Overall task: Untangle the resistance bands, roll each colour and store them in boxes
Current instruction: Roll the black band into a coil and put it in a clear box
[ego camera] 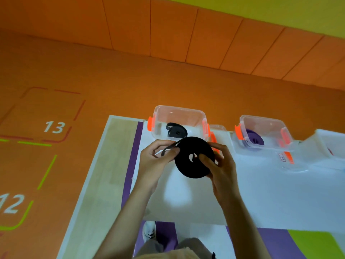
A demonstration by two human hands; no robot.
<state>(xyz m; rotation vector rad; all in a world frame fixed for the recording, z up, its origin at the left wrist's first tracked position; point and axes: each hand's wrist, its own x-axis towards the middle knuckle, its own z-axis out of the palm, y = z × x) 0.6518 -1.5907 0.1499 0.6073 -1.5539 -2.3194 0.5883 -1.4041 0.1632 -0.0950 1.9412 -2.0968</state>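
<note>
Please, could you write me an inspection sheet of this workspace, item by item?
Surface: white table, purple strip along its left side.
Job's things: black roll held above the table; left box holds a rolled black band; next box holds a rolled purple band.
Clutter: clear lid with orange clips beside the boxes.
Hands: left hand pinches the roll's loose end; right hand grips the roll.
Cables: nothing seen.
Surroundings: orange floor marked 12 and 13; a shoe.
</note>
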